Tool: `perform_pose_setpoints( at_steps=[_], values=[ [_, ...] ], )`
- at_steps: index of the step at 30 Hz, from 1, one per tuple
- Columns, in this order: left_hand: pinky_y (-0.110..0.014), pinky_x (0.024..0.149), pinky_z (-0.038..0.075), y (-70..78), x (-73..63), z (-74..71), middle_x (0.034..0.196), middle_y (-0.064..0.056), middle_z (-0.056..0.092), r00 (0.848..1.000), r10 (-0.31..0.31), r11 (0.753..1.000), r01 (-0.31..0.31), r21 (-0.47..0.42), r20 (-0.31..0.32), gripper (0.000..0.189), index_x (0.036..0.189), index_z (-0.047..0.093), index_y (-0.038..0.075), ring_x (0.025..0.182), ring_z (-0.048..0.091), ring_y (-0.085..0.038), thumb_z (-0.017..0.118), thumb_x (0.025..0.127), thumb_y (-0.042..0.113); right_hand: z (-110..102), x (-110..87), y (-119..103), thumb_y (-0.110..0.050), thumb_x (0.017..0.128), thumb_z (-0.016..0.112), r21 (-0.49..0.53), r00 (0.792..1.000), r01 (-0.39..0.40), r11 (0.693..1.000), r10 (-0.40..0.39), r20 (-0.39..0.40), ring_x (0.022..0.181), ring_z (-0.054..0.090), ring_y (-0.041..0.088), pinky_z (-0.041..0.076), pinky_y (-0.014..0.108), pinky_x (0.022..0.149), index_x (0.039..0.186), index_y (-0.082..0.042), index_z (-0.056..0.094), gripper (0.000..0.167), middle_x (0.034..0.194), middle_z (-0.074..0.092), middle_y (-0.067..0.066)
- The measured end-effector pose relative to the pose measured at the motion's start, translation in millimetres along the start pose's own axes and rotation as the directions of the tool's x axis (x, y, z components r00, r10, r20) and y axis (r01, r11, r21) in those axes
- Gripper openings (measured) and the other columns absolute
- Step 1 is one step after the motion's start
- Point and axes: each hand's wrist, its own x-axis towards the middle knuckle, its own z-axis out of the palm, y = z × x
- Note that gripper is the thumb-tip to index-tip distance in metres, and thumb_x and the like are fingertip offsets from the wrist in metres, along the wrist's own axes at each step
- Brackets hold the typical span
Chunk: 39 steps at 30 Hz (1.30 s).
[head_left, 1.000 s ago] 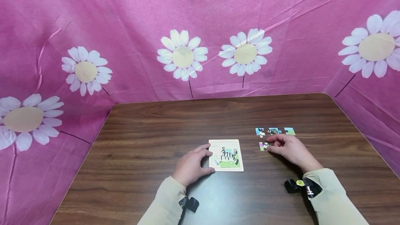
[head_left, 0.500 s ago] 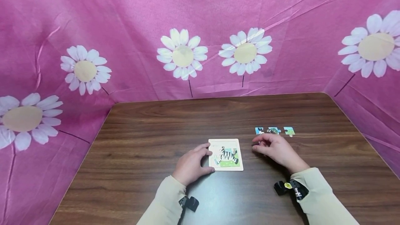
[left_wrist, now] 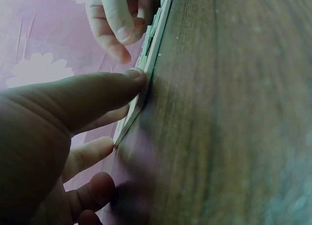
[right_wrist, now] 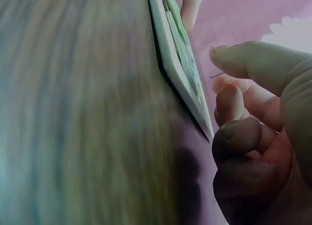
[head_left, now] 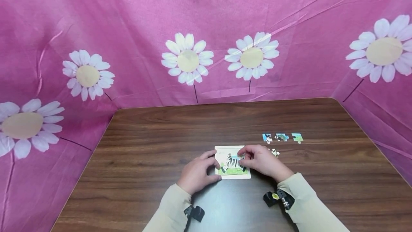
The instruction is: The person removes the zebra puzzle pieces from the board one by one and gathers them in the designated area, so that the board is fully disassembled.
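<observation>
A zebra picture puzzle board [head_left: 232, 177] with a pale frame lies flat on the table. My left hand [head_left: 195, 175] holds its left side, the thumb [left_wrist: 119, 84] at the near left corner and fingertips along the left edge. Over the board's right part hovers my right hand [head_left: 262, 163], fingers bent; thumb [right_wrist: 243, 59] and forefinger stand apart, and nothing shows between them. Behind this hand lies a black-and-white puzzle piece [head_left: 275, 152], partly covered.
Farther back on the right, three puzzle pieces sit in a row: a blue one with black and white [head_left: 266, 138], a darker one [head_left: 281, 137] and a green-blue one [head_left: 297, 138]. Pink flowered cloth [head_left: 219, 92] rises along the table's far edge [head_left: 225, 106].
My right hand has moved left from the loose puzzle pieces to the board's right side. The piece it was touching is partly visible behind it again. My left hand stays at the board's left edge.
</observation>
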Motion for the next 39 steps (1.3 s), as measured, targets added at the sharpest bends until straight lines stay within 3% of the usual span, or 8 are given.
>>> perform_pose_setpoints(
  at_steps=[11, 18, 28, 33, 39],
  values=[
    [-0.039, 0.083, 0.052, -0.8, 1.4, 2.2, 0.146, 0.004, 0.054, 1.0, -0.02, 1.0, 0.02, 0.012, 0.014, 0.022, 0.093, 0.068, 0.03, 0.118, 0.063, -0.025, 0.081, 0.08, 0.04, 7.4, 5.3, -9.9, -0.019, 0.082, 0.08, -0.072, 0.998, -0.055, 0.996, 0.057, 0.029, 0.06, 0.048, 0.007, 0.04, 0.026, 0.056, 0.108, -0.006, 0.072, 0.03, 0.069, 0.053, -0.007],
    [-0.04, 0.084, 0.052, 0.9, 0.3, 2.0, 0.146, 0.005, 0.054, 0.999, -0.033, 0.999, 0.033, 0.013, 0.02, 0.021, 0.094, 0.068, 0.03, 0.119, 0.062, -0.025, 0.081, 0.081, 0.039, 12.6, 5.1, -10.5, -0.016, 0.083, 0.078, -0.107, 0.993, -0.105, 0.989, 0.109, 0.038, 0.059, 0.047, 0.009, 0.037, 0.026, 0.055, 0.108, -0.01, 0.073, 0.026, 0.067, 0.051, -0.007],
    [-0.041, 0.082, 0.052, 1.1, 1.8, -0.7, 0.145, 0.003, 0.055, 1.0, -0.019, 1.0, 0.018, 0.007, 0.009, 0.021, 0.094, 0.067, 0.027, 0.118, 0.063, -0.025, 0.081, 0.081, 0.036, 13.9, 7.0, -12.9, -0.015, 0.083, 0.079, -0.112, 0.994, -0.105, 0.988, 0.107, 0.013, 0.059, 0.048, 0.01, 0.037, 0.026, 0.056, 0.101, -0.014, 0.071, 0.02, 0.067, 0.051, -0.007],
    [-0.04, 0.083, 0.052, 1.5, 1.8, -0.6, 0.145, 0.002, 0.055, 1.0, -0.016, 1.0, 0.016, 0.008, 0.008, 0.022, 0.094, 0.068, 0.027, 0.118, 0.063, -0.025, 0.081, 0.081, 0.037, 14.4, 5.7, -10.0, -0.015, 0.081, 0.081, -0.109, 0.998, -0.061, 0.992, 0.061, -0.002, 0.059, 0.047, 0.008, 0.039, 0.027, 0.056, 0.099, -0.016, 0.068, 0.021, 0.068, 0.051, -0.009],
    [-0.042, 0.084, 0.052, 0.9, 2.1, 0.0, 0.146, 0.002, 0.055, 1.0, -0.015, 1.0, 0.015, 0.01, 0.012, 0.021, 0.094, 0.067, 0.027, 0.118, 0.063, -0.026, 0.081, 0.081, 0.037, 14.8, 5.2, -8.8, -0.012, 0.081, 0.081, -0.06, 0.998, -0.066, 0.996, 0.067, 0.0, 0.061, 0.049, 0.009, 0.04, 0.027, 0.058, 0.101, -0.017, 0.068, 0.025, 0.07, 0.053, -0.009]
  ],
)
